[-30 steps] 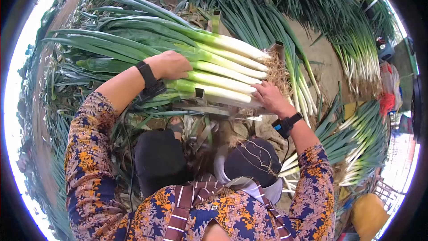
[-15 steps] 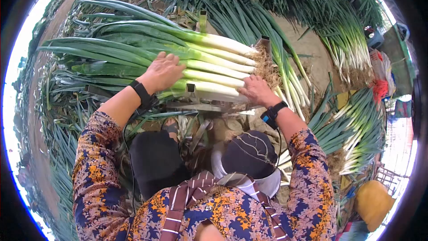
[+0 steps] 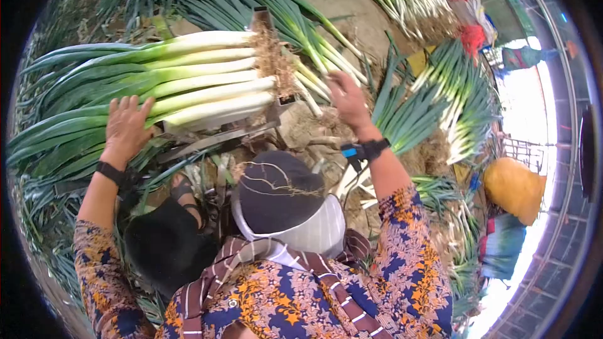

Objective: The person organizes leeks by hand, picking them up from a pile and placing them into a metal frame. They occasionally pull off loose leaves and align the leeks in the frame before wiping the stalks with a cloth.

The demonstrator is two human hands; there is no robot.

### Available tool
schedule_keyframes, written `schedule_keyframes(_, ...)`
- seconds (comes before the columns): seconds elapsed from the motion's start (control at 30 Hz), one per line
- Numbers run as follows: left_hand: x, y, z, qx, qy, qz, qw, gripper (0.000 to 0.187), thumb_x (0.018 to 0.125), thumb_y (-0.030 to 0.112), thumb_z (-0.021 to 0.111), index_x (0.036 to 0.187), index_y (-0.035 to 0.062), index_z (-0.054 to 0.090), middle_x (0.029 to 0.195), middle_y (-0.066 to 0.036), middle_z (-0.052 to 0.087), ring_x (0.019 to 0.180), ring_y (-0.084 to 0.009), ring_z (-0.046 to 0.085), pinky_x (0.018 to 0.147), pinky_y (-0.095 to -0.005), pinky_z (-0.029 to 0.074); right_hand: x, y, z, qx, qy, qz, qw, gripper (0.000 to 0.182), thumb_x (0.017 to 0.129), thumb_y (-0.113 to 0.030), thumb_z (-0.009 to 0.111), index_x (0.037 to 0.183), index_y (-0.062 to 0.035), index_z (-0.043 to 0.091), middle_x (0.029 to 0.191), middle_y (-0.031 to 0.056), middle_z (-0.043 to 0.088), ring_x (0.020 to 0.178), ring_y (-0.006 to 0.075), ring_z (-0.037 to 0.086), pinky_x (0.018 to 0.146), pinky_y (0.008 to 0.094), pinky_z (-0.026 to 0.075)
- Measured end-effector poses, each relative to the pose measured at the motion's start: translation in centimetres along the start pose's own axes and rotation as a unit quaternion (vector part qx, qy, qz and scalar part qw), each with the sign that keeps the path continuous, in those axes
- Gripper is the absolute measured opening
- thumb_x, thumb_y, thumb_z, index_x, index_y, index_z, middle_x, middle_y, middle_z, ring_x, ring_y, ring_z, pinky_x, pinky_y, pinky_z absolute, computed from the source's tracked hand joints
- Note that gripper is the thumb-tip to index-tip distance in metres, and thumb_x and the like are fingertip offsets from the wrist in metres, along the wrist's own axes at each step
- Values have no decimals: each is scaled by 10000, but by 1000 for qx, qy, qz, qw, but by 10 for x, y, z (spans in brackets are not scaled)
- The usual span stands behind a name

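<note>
Several thick leeks (image 3: pixel 213 81) lie side by side on a metal frame (image 3: pixel 220 141), white stems and brown roots to the right, green leaves to the left. My left hand (image 3: pixel 129 124) rests on the green part of the nearest leeks, palm down with fingers spread. To the right of the roots, my right hand (image 3: pixel 348 102) is raised over the ground, away from the bundle, fingers curled. Whether it holds anything small is hidden. Near it lies a looser group of thinner leeks (image 3: pixel 326 56).
More leek piles lie at the top right (image 3: pixel 411 0) and right (image 3: pixel 461 88). A yellow-orange rounded object (image 3: pixel 514 189) stands at the far right, with a red mesh item (image 3: pixel 471 37) higher up. Metal uprights (image 3: pixel 262 17) rise at the frame's corners.
The view has turned to the right, so the bundle appears further left. My right hand has left the root end and moved right. My left hand has shifted onto the nearest leeks' leaves.
</note>
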State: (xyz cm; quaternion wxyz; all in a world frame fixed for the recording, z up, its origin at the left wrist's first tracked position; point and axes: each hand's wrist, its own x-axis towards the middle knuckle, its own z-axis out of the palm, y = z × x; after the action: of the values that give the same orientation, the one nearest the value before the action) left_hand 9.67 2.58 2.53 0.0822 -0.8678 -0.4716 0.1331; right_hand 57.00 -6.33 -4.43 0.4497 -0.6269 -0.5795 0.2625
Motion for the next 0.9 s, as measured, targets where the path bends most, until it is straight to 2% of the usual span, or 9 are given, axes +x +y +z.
schedule_keyframes(0.1, -3, -2, 5, 12, 27, 7, 1000, 667, 712, 252, 762, 1331, 157, 532, 1085, -107, 546, 1099, -299, 508, 1033, -455, 352, -86, 132, -76, -227, 54, 219, 947, 363, 955, -316, 544, 1068, 16, 639, 976, 247, 670, 930, 429, 628, 823, 445, 485)
schedule_keyframes(0.13, -3, -4, 5, 18, 38, 5, 999, 670, 698, 226, 760, 1325, 151, 536, 1079, -110, 544, 1089, -303, 509, 1027, -451, 356, -124, 188, -93, -279, 0, 336, 900, 411, 940, -351, 524, 1014, 30, 658, 968, 286, 663, 961, 460, 618, 838, 496, 478)
schedule_keyframes(0.17, -1, -4, 6, 29, 46, 5, 998, 659, 695, 209, 753, 1316, 145, 542, 1072, -113, 544, 1082, -308, 509, 1023, -450, 358, -177, 271, -100, -376, -37, 327, 866, 436, 919, -361, 510, 971, 42, 668, 961, 319, 650, 976, 458, 620, 851, 527, 477)
schedule_keyframes(0.2, -3, -5, 8, 40, 52, 5, 998, 648, 692, 192, 746, 1308, 138, 549, 1066, -116, 544, 1075, -313, 508, 1018, -449, 360, -204, 298, -100, -405, -165, 371, 819, 421, 904, -344, 519, 972, 44, 666, 983, 339, 639, 989, 468, 616, 867, 545, 474)
schedule_keyframes(0.27, -4, -9, 18, 69, 66, 12, 995, 581, 731, 201, 732, 1282, 114, 569, 1043, -129, 543, 1057, -325, 507, 1004, -451, 361, -269, 348, -71, -367, -85, 381, 844, 432, 858, -376, 601, 987, 35, 643, 1026, 310, 655, 982, 482, 618, 874, 530, 483)
schedule_keyframes(0.3, -5, -9, 15, 56, 65, 7, 996, 572, 741, 221, 729, 1279, 110, 571, 1040, -131, 542, 1052, -328, 505, 1003, -451, 360, -254, 287, -48, -298, 26, 483, 823, 455, 828, -352, 662, 1044, 47, 623, 1030, 307, 660, 1018, 473, 617, 905, 514, 483)
schedule_keyframes(0.5, -2, 3, 2, 29, 14, -30, 999, 633, 726, 322, 748, 1289, 105, 558, 1039, -120, 531, 1045, -325, 493, 1015, -452, 346, -225, 292, -10, -245, 185, 592, 745, 546, 812, -229, 709, 1202, 90, 499, 1133, 323, 629, 1096, 450, 608, 975, 480, 464)
schedule_keyframes(0.73, -2, 1, 7, 35, 24, -38, 998, 610, 738, 346, 740, 1271, 105, 567, 1045, -115, 537, 1053, -314, 496, 1017, -452, 348, -202, 260, -22, -200, 248, 499, 806, 525, 843, -308, 661, 1135, 106, 522, 1100, 333, 622, 1034, 483, 594, 911, 486, 459)
schedule_keyframes(0.9, 0, 8, -2, 16, 37, -46, 998, 543, 789, 400, 703, 1227, 100, 593, 1029, -124, 550, 1039, -316, 505, 1007, -445, 353, -172, 199, -53, -144, 253, 396, 871, 510, 813, -306, 695, 1123, 72, 548, 981, 248, 658, 898, 394, 631, 846, 436, 489)
